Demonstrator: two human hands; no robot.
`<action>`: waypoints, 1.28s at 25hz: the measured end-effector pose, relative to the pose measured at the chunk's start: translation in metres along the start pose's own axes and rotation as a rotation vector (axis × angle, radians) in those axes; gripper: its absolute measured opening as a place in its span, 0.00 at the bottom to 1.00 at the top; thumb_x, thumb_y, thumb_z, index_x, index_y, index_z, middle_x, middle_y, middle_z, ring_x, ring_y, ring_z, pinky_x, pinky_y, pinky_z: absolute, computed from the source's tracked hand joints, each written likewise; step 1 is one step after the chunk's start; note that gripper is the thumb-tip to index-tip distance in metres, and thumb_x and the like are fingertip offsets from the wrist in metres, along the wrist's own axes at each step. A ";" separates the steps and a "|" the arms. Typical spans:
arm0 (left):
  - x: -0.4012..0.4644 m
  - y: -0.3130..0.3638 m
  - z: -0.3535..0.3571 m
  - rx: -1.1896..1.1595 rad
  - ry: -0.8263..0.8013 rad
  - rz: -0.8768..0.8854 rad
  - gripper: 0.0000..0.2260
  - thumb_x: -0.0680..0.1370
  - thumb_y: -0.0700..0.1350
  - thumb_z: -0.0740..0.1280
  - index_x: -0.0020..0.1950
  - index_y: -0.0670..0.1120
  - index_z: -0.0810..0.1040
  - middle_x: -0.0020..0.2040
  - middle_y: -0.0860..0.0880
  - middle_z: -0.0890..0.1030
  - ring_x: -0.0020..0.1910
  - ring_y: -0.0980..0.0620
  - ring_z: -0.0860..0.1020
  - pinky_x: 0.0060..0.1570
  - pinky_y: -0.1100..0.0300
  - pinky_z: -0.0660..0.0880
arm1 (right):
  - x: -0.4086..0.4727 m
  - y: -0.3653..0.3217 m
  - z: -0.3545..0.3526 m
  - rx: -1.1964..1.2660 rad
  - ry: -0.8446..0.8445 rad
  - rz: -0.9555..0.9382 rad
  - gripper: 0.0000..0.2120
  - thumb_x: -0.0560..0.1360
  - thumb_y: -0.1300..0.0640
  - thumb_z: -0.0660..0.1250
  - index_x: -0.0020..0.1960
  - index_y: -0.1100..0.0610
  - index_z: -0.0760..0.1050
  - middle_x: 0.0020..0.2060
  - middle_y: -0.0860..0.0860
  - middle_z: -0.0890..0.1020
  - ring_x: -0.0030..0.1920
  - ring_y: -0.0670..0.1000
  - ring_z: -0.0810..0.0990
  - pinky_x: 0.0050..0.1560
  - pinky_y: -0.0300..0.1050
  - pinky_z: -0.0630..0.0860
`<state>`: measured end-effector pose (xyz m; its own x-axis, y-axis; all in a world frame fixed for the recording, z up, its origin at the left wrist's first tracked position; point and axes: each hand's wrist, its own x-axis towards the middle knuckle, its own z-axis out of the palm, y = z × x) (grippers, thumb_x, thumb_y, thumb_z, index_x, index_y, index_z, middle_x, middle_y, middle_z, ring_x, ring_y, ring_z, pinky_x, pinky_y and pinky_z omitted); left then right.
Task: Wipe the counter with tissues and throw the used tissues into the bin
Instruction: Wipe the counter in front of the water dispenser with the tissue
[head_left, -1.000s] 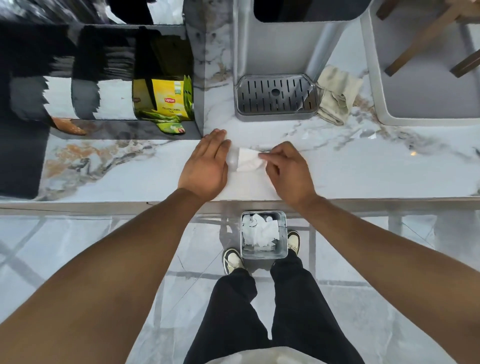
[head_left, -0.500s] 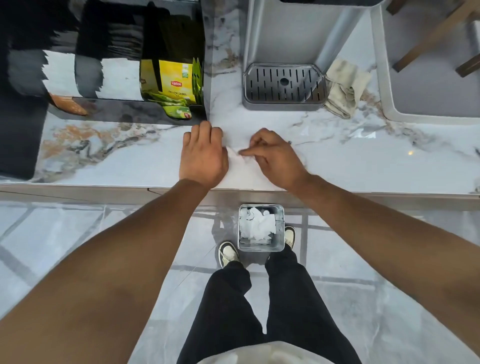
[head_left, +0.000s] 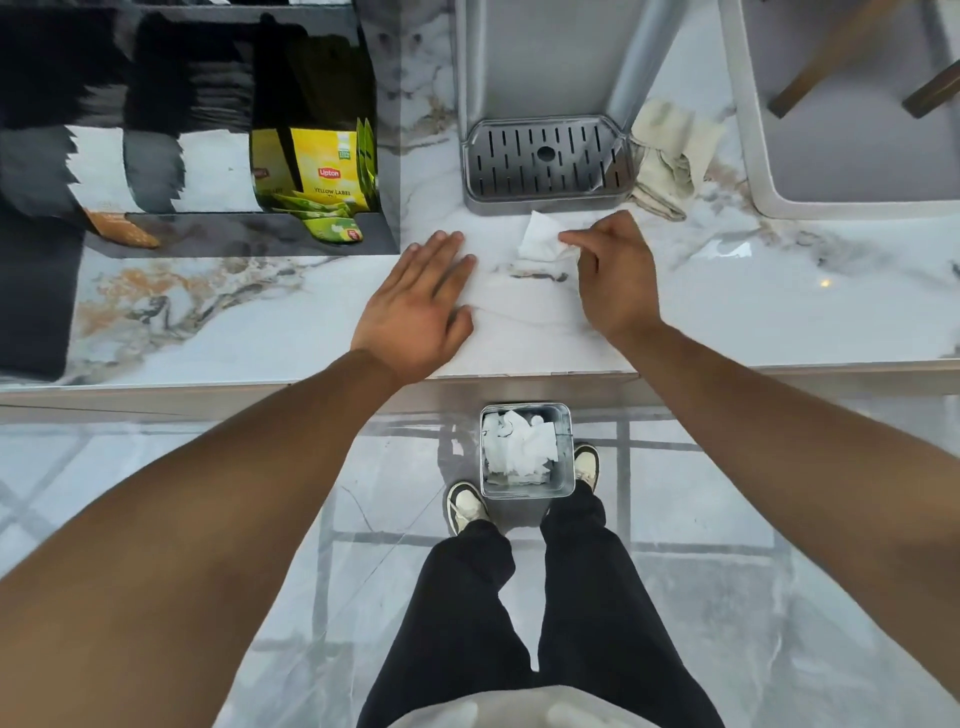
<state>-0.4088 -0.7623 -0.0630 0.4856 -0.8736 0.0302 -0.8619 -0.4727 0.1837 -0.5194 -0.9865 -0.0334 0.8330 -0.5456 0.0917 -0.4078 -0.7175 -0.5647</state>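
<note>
The right hand (head_left: 615, 275) pinches a crumpled white tissue (head_left: 543, 239) between thumb and forefinger on the glossy veined marble counter (head_left: 753, 312), just in front of the slotted metal drip tray (head_left: 545, 158); the left hand (head_left: 415, 306) lies flat, fingers spread, apart from it. Half a second ago the hands met over the tissue nearer the counter's edge; now they have parted. Below, a square metal bin (head_left: 527, 451) holds wadded tissues, partly hiding one shoe (head_left: 587, 465).
</note>
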 end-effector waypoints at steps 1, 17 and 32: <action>0.001 -0.002 0.001 0.024 -0.028 -0.019 0.26 0.83 0.53 0.52 0.80 0.44 0.60 0.82 0.42 0.56 0.81 0.45 0.51 0.79 0.48 0.51 | -0.016 -0.001 0.003 0.023 -0.010 -0.062 0.18 0.75 0.75 0.60 0.56 0.62 0.83 0.49 0.62 0.77 0.50 0.60 0.79 0.57 0.41 0.73; 0.004 -0.004 0.001 0.042 -0.085 -0.051 0.27 0.84 0.56 0.47 0.82 0.48 0.53 0.83 0.45 0.51 0.82 0.48 0.47 0.80 0.49 0.48 | -0.057 0.003 0.003 0.018 -0.031 -0.108 0.15 0.72 0.73 0.61 0.53 0.64 0.81 0.48 0.63 0.76 0.49 0.62 0.78 0.55 0.50 0.75; 0.014 0.037 -0.024 -0.416 0.121 -0.371 0.21 0.82 0.48 0.54 0.54 0.37 0.83 0.61 0.39 0.81 0.62 0.38 0.74 0.65 0.51 0.70 | -0.051 -0.034 -0.007 0.307 0.058 0.062 0.12 0.73 0.71 0.64 0.52 0.62 0.81 0.46 0.58 0.77 0.38 0.48 0.74 0.47 0.36 0.71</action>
<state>-0.4301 -0.7889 -0.0319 0.7794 -0.6266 -0.0020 -0.5120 -0.6387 0.5744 -0.5509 -0.9369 -0.0130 0.7836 -0.6146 0.0911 -0.3179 -0.5226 -0.7911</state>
